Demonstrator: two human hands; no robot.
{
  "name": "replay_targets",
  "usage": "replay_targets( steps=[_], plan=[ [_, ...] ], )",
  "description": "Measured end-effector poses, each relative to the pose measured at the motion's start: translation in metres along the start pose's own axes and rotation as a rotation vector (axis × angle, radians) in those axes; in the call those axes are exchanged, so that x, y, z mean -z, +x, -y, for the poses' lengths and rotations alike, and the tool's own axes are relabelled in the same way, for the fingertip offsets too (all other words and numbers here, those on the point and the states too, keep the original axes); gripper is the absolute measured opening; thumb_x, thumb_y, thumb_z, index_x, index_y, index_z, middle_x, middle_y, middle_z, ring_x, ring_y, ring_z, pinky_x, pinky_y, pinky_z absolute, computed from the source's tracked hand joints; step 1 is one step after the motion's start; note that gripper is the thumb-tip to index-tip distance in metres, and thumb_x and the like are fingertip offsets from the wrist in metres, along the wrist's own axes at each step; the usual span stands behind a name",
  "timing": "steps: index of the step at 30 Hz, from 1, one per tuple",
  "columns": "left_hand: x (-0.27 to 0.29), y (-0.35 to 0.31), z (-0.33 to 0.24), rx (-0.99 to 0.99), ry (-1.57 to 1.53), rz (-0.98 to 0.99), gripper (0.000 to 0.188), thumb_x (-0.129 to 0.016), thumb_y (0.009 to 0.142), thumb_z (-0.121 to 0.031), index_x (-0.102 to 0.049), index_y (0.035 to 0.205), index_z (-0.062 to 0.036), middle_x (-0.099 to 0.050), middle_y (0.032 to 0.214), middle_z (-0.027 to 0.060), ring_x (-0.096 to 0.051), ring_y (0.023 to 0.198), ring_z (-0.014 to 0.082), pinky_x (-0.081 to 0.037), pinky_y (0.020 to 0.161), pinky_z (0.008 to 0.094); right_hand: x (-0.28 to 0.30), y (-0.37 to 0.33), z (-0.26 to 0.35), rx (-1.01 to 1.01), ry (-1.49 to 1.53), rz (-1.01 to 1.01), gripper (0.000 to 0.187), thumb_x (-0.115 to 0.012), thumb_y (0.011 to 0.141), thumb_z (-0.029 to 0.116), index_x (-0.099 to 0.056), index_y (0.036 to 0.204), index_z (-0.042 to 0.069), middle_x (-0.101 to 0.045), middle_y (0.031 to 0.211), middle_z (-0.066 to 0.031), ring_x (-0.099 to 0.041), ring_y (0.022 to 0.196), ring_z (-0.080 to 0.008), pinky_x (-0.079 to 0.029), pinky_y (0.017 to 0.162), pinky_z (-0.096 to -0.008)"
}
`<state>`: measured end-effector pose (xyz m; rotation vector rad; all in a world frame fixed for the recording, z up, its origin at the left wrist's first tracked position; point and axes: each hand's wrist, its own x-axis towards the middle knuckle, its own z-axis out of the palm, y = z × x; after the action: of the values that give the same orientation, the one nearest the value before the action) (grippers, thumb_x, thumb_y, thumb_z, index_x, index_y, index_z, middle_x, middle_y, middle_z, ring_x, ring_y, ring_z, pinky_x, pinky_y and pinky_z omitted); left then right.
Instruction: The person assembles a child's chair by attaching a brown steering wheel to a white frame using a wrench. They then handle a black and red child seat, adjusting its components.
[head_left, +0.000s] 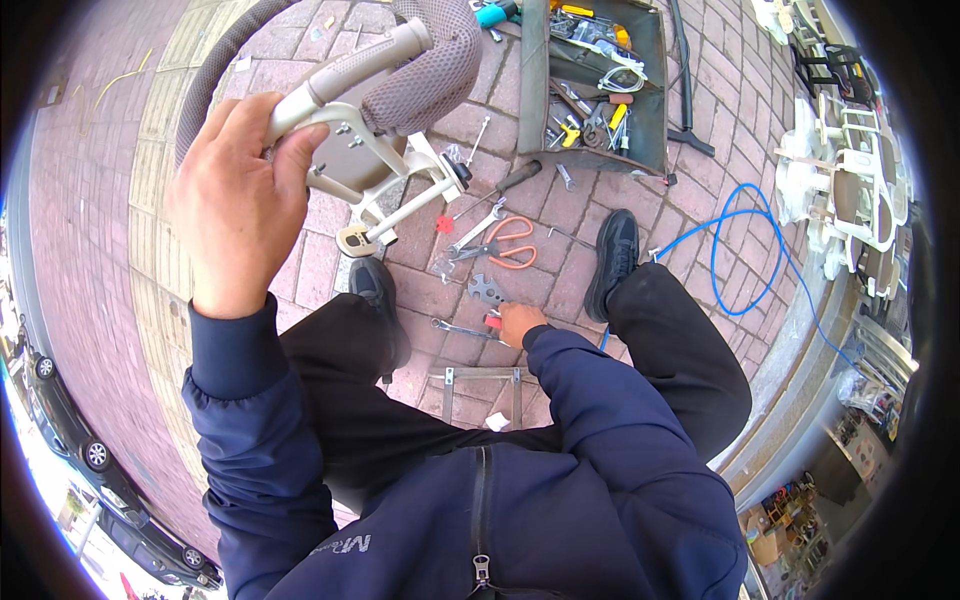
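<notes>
My left hand [240,190] is closed round a beige metal frame [345,75] at the upper left. A tubular part, two struts with bolts and grey mesh padding [425,85] belong to it; its lower end hangs near my left shoe. Low over the paving between my legs, my right hand [520,324] is closed on a red-handled tool [493,321]. A grey metal head with holes [487,290] lies just ahead of the red part; whether they join, I cannot tell. Close by lie a wrench [465,328], orange-handled scissors [505,245], a spanner [478,225] and a screwdriver [510,182].
An open metal toolbox [535,90] full of hand tools stands at the top. A blue hose [735,313] loops on the brick paving at right, near stacked white frames [860,180]. A metal bracket [480,374] lies between my legs. Parked cars [75,430] are at far left.
</notes>
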<state>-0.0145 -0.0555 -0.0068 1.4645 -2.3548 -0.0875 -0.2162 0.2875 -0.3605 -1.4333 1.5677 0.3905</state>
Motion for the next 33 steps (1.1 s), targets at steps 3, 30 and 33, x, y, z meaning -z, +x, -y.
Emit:
replay_targets(
  steps=[3,30,33],
  plan=[
    [-0.003,0.008,0.001,0.004,0.030,-0.056,0.032,-0.082,0.084,-0.030,-0.073,0.107,-0.0090,-0.069,0.089,0.0068,-0.070,0.078,0.0316,-0.053,0.066,0.0410,0.022,0.009,0.011,-0.056,0.127,0.053,0.047,-0.066,0.079,0.029,-0.064,0.117,0.000,-0.072,0.105,-0.0293,-0.070,0.101,-0.0451,-0.055,0.089,-0.0517],
    [0.005,0.072,-0.024,0.029,0.039,0.209,0.028,-0.074,0.088,-0.026,-0.066,0.104,-0.0048,-0.064,0.094,0.0137,-0.061,0.083,0.0380,-0.047,0.072,0.0446,0.007,-0.064,0.095,0.999,0.360,0.857,0.029,-0.068,0.081,0.023,-0.071,0.083,-0.006,-0.071,0.078,-0.0254,-0.067,0.071,-0.0361,-0.049,0.068,-0.0515],
    [0.000,0.088,-0.027,0.008,0.126,0.254,0.032,-0.071,0.090,-0.034,-0.065,0.105,-0.0059,-0.060,0.090,0.0118,-0.058,0.080,0.0372,-0.043,0.070,0.0456,0.088,-0.079,0.098,0.808,0.437,0.883,0.034,-0.076,0.075,0.029,-0.072,0.084,-0.004,-0.070,0.077,-0.0215,-0.067,0.073,-0.0353,-0.049,0.068,-0.0502]
  ],
)
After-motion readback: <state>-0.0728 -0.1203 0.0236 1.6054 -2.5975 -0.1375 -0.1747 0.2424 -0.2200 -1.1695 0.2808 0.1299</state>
